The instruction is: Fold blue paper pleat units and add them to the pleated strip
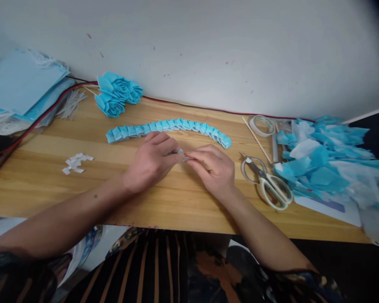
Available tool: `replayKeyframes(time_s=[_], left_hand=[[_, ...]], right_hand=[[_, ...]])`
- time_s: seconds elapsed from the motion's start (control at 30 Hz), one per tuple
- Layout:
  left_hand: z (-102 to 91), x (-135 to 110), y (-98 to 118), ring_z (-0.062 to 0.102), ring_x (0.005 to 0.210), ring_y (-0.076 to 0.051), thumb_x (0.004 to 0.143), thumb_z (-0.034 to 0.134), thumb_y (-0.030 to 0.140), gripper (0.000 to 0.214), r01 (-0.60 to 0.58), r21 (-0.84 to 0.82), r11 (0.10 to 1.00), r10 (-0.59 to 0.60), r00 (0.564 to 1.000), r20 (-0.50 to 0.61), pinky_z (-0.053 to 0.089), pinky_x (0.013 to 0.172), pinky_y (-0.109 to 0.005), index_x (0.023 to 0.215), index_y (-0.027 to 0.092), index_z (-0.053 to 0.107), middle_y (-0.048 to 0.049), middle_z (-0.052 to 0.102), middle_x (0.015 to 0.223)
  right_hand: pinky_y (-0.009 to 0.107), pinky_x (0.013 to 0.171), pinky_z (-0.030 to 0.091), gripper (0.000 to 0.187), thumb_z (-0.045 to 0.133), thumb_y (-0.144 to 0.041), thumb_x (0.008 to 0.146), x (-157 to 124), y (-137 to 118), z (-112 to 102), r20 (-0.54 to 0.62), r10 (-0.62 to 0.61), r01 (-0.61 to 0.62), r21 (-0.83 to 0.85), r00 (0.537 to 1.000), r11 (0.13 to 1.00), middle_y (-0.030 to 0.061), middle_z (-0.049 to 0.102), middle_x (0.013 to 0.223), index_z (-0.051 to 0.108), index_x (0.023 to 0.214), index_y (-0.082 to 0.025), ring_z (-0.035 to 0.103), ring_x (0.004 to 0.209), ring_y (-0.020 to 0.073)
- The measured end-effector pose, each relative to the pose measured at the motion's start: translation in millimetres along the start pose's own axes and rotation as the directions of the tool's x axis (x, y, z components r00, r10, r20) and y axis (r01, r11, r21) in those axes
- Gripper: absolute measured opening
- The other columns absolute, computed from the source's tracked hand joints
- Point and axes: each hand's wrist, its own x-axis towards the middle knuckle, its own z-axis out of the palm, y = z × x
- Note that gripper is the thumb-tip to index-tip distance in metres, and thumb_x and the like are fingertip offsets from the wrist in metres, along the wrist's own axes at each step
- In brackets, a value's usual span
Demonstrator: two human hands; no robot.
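My left hand [151, 162] is closed in a pinch above the wooden table. Between its fingertips shows a small blue-and-white piece [180, 151], mostly hidden by the fingers. My right hand [213, 168] meets it from the other side, thumb and forefinger pinched on the pale end of that piece. Just beyond both hands, a curved row of folded blue pieces [180, 123] lies on the table. Scissors [276, 191] with cream handles rest to the right of my right hand, a roll of tape [254, 170] by their blades.
Blue flowers [113, 94] lie at the back, near a red-and-black cable. White scraps [77, 163] are on the left, with stacked blue face masks [25, 84] behind. Another tape roll [262, 126], a thin stick [257, 139] and a heap of blue-and-white cuttings [322, 164] occupy the right.
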Motion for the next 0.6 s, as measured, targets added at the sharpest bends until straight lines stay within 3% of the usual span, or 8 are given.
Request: replayKeyframes(time_s=[0.17, 0.4, 0.53, 0.6], left_hand=[[4.9, -1, 1, 0.057, 0.076, -0.017, 0.102, 0.055, 0.016, 0.025, 0.11, -0.227, 0.968, -0.1, 0.993, 0.056, 0.041, 0.071, -0.034, 0.085, 0.019, 0.073, -0.0026, 0.068, 0.077], [15.6, -8, -1, 0.064, 0.074, -0.015, 0.098, 0.062, 0.021, 0.017, 0.349, -0.572, 0.742, -0.293, 0.937, 0.192, 0.05, 0.066, -0.027, 0.095, 0.023, 0.078, -0.0024, 0.07, 0.077], [9.8, -7, -5, 0.069, 0.086, -0.017, 0.092, 0.067, 0.023, 0.028, 0.547, -0.591, 0.593, -0.43, 0.835, 0.342, 0.057, 0.074, -0.028, 0.118, 0.022, 0.079, -0.0045, 0.077, 0.096], [6.1, -6, -7, 0.07, 0.087, -0.017, 0.091, 0.067, 0.026, 0.038, 0.628, -0.557, 0.543, -0.466, 0.777, 0.422, 0.057, 0.074, -0.028, 0.128, 0.02, 0.075, -0.0046, 0.078, 0.099]], right_hand=[[0.038, 0.073, 0.054, 0.016, 0.065, -0.021, 0.095, -1, 3, 2, -0.033, -0.149, 0.145, -0.11, 0.988, 0.983, 0.0032, 0.078, 0.089, 0.076, 0.089, -0.03, 0.07, 0.081, 0.0198], [0.037, 0.07, 0.053, 0.016, 0.062, -0.021, 0.095, 2, 5, 1, 0.005, -0.164, 0.163, -0.153, 0.986, 0.975, 0.0031, 0.076, 0.085, 0.07, 0.083, -0.029, 0.068, 0.078, 0.0196], [0.036, 0.069, 0.053, 0.015, 0.066, -0.02, 0.094, 2, 3, -1, 0.007, -0.19, 0.19, -0.105, 0.982, 0.976, 0.0028, 0.076, 0.082, 0.072, 0.083, -0.029, 0.068, 0.076, 0.0191], [0.036, 0.071, 0.054, 0.012, 0.069, -0.024, 0.093, 2, 2, -2, 0.026, -0.13, 0.131, -0.041, 0.991, 0.99, 0.0024, 0.077, 0.084, 0.075, 0.085, -0.029, 0.069, 0.077, 0.0191]])
